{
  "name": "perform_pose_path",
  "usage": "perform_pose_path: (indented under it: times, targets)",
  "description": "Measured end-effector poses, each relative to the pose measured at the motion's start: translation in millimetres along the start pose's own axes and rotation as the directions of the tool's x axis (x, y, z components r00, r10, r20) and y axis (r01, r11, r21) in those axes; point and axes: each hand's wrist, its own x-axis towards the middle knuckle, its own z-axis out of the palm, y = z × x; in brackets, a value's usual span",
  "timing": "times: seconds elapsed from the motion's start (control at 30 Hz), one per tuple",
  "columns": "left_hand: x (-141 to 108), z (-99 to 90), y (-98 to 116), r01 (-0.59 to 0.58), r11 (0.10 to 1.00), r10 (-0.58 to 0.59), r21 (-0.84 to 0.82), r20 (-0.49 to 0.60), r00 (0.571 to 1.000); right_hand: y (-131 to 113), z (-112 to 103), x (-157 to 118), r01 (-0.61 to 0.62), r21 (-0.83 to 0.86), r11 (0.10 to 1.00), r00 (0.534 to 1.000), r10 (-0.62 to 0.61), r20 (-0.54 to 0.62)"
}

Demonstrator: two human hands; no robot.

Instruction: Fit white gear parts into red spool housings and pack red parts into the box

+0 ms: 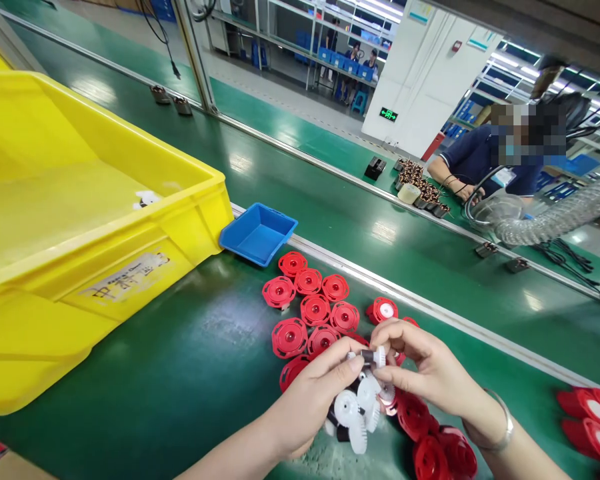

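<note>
My left hand (313,390) is closed around a bunch of white plastic gears (347,408), several of them with black shafts. Between its thumb and forefinger sits one gear's black shaft (367,357). The fingers of my right hand (430,367) pinch that piece's white toothed end (380,356). Just beyond both hands, round red plastic housings (315,310) lie in a cluster on the green bench. One red housing (384,310) has a white gear set in it. More red housings (433,457) sit beneath and beside my right wrist, partly hidden by it.
A large yellow bin (145,267) on the left holds a few white pieces (147,199). Touching its corner is a small blue tray (260,233). Red housings with white gears (593,423) stand at far right. Across the conveyor (380,227), a co-worker (480,160) sits near copper-wound motor parts (417,183).
</note>
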Motion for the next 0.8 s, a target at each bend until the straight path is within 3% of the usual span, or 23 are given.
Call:
perform_pose_path:
  times: [0.1,0.2,0.33,0.53,0.7,0.8]
  targets:
    - [0,2.6,3,-0.022,0.999,0.021,-0.040,-0.033,0.999,6,2,-5,-0.051,0.180,0.982,0.997,0.060,-0.048]
    - [0,1.9,3,-0.033,0.998,0.029,-0.049,-0.070,0.997,10,6,-8,-0.049,0.243,0.969,0.998,0.060,-0.034]
    - [-1,-0.6,2,-0.014,1.000,0.014,0.005,-0.062,0.998,11,10,-9,0.005,0.152,0.988,0.999,0.003,-0.052]
    - [0,-0.2,1,-0.025,1.000,0.025,0.002,-0.061,0.998,15,14,-7,-0.012,0.134,0.991,0.993,0.027,-0.111]
    - [1,0.3,1,-0.034,0.999,0.033,-0.017,-0.066,0.997,14,15,-6,0.103,-0.152,0.983,0.978,-0.128,-0.165]
    - [-1,0.7,2,-0.060,0.997,0.055,-0.044,-0.099,0.994,15,11,-5,0.028,-0.039,0.999,0.967,-0.037,-0.251]
